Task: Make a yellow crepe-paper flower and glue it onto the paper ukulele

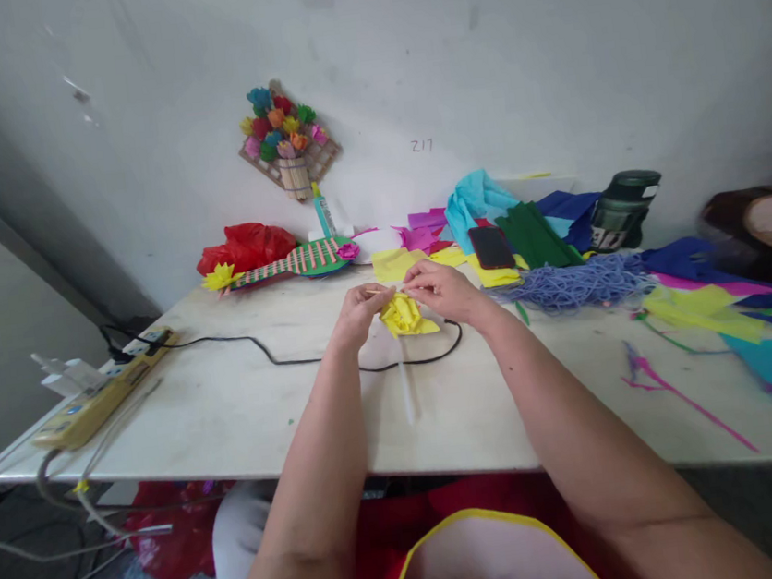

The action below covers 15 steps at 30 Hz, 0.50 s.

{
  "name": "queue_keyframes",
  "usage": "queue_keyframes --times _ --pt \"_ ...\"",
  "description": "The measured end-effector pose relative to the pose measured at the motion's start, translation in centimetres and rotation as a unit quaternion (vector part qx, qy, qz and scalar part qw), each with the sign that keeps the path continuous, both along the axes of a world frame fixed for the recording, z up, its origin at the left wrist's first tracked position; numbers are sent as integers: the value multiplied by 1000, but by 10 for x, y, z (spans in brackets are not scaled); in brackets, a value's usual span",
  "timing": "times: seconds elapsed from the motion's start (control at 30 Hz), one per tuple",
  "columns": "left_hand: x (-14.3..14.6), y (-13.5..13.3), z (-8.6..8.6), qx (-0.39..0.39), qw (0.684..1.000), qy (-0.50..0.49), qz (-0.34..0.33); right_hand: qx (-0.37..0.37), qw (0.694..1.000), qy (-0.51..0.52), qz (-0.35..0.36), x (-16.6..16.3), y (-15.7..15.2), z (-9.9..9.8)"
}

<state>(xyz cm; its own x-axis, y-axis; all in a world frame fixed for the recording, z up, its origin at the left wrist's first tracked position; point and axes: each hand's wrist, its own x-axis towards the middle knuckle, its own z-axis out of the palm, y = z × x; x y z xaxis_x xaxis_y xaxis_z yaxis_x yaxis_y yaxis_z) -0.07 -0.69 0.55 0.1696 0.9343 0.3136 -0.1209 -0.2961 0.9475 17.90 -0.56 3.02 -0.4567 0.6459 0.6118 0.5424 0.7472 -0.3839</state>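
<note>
Handwork at a table [248, 426]. Clock directions are taken from the yellow flower [401, 316], 12 o'clock towards the wall [505, 53]. The flower lies at the dial's centre, above the table's middle. The left hand [359, 315], at 9 o'clock, and the right hand [443, 290], between 2 and 3, both pinch its upper edge; the exact part between the fingertips is too small to tell. At 6 o'clock, a whitish rod [408, 394]; a black cord [238, 337] curves beneath the flower from the power strip [102, 396] at 9. At 10, a lute-shaped craft [299, 261]; at 2, a phone [491, 248] on yellow paper [492, 275]; at 3, tangled twine [567, 287].
</note>
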Motion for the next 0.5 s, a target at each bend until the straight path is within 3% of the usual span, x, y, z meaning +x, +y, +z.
queue_keyframes --times 0.5 --pt "-3 5 -4 -38 998 -56 -11 36 999 13 -13 -3 0 -1"
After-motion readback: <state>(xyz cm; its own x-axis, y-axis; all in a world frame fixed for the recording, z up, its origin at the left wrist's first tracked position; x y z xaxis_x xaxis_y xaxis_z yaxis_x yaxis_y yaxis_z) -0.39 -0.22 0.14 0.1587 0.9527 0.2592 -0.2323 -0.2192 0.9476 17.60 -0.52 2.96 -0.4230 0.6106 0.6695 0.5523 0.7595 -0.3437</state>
